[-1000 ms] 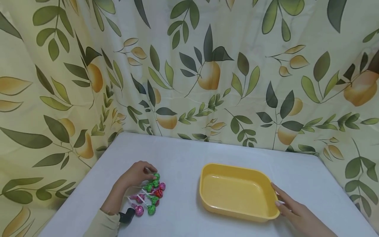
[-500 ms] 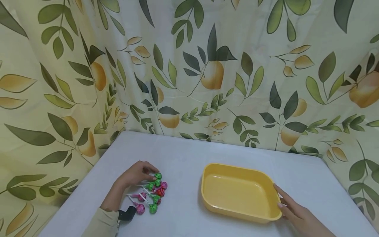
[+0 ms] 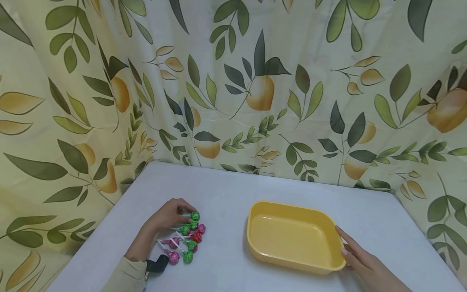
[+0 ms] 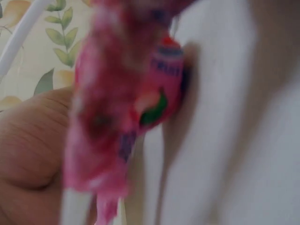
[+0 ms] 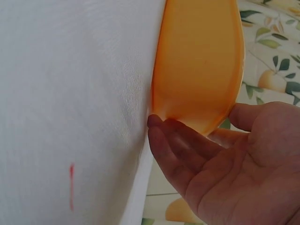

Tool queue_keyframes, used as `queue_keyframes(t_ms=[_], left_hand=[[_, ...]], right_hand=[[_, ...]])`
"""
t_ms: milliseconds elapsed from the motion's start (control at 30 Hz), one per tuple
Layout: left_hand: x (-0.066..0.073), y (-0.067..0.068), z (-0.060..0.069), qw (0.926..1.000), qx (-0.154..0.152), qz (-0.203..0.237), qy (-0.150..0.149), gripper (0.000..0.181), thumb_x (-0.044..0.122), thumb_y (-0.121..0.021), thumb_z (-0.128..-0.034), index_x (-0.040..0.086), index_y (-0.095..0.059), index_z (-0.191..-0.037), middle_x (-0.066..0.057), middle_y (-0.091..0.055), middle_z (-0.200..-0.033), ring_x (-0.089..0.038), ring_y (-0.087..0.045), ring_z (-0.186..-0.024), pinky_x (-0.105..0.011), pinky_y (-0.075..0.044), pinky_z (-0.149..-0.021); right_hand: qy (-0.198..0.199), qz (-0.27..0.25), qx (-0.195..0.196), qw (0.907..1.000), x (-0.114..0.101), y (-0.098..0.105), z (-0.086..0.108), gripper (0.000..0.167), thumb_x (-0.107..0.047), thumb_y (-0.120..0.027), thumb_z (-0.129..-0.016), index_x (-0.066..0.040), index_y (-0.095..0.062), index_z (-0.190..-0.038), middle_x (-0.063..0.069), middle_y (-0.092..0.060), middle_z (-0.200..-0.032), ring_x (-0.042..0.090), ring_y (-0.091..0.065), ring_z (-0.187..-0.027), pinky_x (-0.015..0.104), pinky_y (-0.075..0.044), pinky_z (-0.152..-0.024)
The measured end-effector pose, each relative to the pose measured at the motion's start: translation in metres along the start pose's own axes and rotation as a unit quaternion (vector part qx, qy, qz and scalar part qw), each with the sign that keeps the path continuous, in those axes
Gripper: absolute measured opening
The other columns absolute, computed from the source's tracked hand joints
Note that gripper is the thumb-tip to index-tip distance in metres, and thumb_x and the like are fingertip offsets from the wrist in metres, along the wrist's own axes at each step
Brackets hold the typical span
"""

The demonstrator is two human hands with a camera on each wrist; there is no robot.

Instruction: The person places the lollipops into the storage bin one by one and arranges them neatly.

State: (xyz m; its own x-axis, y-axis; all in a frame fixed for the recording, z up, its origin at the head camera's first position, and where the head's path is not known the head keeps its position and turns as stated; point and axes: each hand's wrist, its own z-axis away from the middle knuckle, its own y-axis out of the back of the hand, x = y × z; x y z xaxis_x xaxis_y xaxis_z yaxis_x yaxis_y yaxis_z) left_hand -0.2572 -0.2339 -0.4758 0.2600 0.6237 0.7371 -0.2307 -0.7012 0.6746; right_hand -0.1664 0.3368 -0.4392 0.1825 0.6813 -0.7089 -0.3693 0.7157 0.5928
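Observation:
Several wrapped lollipops in green, pink and red lie in a cluster on the left of the white table. My left hand (image 3: pixel 169 214) reaches over their far end; its thumb and fingers pinch a green lollipop (image 3: pixel 195 216). A pink-wrapped lollipop (image 4: pixel 117 93) is close and blurred in the left wrist view, next to part of the hand (image 4: pixel 30 145). To the right stands a yellow tray (image 3: pixel 292 265) with nothing in it. My right hand (image 3: pixel 365 261) holds its right end, thumb on the rim and fingers low against the outer wall (image 5: pixel 201 84).
White cloth covers the table (image 3: pixel 219 194). A leaf-and-fruit patterned curtain (image 3: pixel 233 89) hangs behind and on the left side. Near the lollipops, a black wrist camera (image 3: pixel 157 264) sits at the left wrist. The cloth carries a small red mark (image 5: pixel 71 187).
The head view has shifted slightly. Both hands, the lollipops and the tray stay in about the same places.

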Motion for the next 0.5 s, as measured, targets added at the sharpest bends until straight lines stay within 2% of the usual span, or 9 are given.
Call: queue_keyframes(t_ms=[233,400,500], left_hand=[[0.0020,-0.0042,-0.0017,1.0000,0.009,-0.001,0.004,0.031,0.005,-0.086,-0.0836,0.014,-0.079,-0.112,0.003,-0.068,-0.099,-0.022,-0.052,-0.088,-0.039,-0.046,-0.078],[0.0038,-0.0050,-0.0017,0.9998,0.015,-0.001,0.016,0.026,0.007,-0.087,-0.0833,0.017,-0.081,-0.106,0.005,-0.067,-0.095,-0.021,-0.051,-0.086,-0.038,-0.045,-0.076],[0.0045,-0.0047,-0.0012,0.9995,0.019,-0.002,0.027,0.023,0.009,-0.087,-0.0838,0.019,-0.082,-0.104,0.005,-0.066,-0.093,-0.020,-0.051,-0.086,-0.038,-0.045,-0.076]], right_hand=[[-0.002,0.003,-0.002,1.0000,-0.0001,-0.0002,0.0014,0.081,-0.059,-0.043,-0.106,-0.018,-0.009,-0.168,0.023,-0.052,-0.146,0.024,-0.065,-0.104,0.068,-0.043,-0.095],[-0.009,-0.002,-0.001,1.0000,0.0004,-0.0011,0.0009,0.083,-0.061,-0.044,-0.105,-0.019,-0.008,-0.168,0.024,-0.051,-0.147,0.024,-0.066,-0.104,0.068,-0.043,-0.095],[-0.006,0.002,0.001,1.0000,0.0005,-0.0010,0.0017,0.082,-0.061,-0.043,-0.106,-0.019,-0.009,-0.168,0.020,-0.054,-0.145,0.023,-0.064,-0.104,0.068,-0.043,-0.096]])
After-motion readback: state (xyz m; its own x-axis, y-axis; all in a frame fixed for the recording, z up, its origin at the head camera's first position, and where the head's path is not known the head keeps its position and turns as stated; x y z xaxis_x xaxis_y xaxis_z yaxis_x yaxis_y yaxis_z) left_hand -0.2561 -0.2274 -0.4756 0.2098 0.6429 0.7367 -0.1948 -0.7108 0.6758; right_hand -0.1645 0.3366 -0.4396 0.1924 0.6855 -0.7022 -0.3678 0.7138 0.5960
